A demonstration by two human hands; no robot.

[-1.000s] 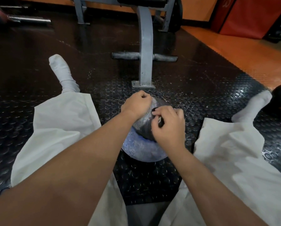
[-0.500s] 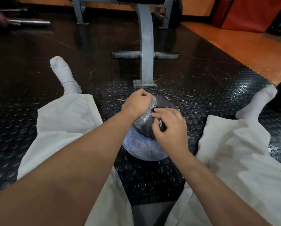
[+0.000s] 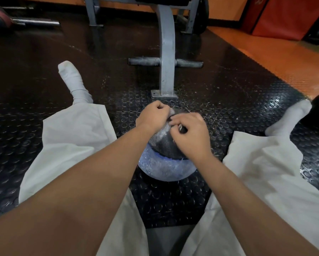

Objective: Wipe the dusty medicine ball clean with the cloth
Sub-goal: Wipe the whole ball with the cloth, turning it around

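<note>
Studded rubber floor [image 3: 229,108] holds the medicine ball [image 3: 166,167] between the legs, my right hand [image 3: 190,133] pinching what seems the dark cloth [image 3: 183,130], left hand [image 3: 154,116] fisted, its hold hidden; I'd press firmly, turning dusty patches upward.
</note>
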